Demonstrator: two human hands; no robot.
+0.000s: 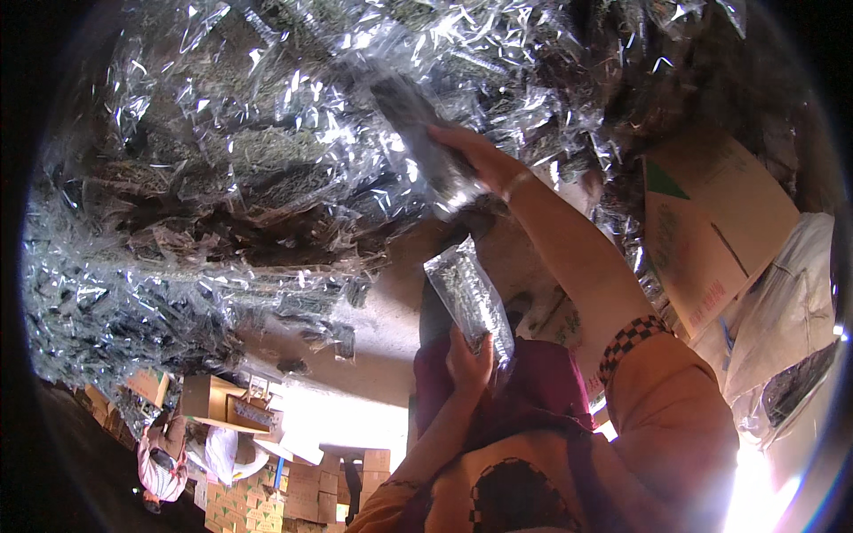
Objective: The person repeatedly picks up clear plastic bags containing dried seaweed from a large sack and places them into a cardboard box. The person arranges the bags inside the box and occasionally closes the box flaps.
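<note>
My right hand [483,160] is stretched out over a large heap of clear plastic packets [266,146]. It grips a long packet [416,126] with dark contents, blurred at its far end. Nearer my body, above my lap, my left hand [470,360] holds another clear packet [470,293] by its lower end; dry, greenish-grey plant-like matter shows through the crinkled film. The two held packets are apart. Many packets in the heap hold similar matter and overlap one another with bright glare.
A printed cardboard box [713,233] stands at right beside a pale woven sack [783,300]. More packets [120,320] lie at left. Bare floor [373,320] shows between heap and legs. At lower left are another person [162,463], an open carton [220,403] and stacked cartons [243,510].
</note>
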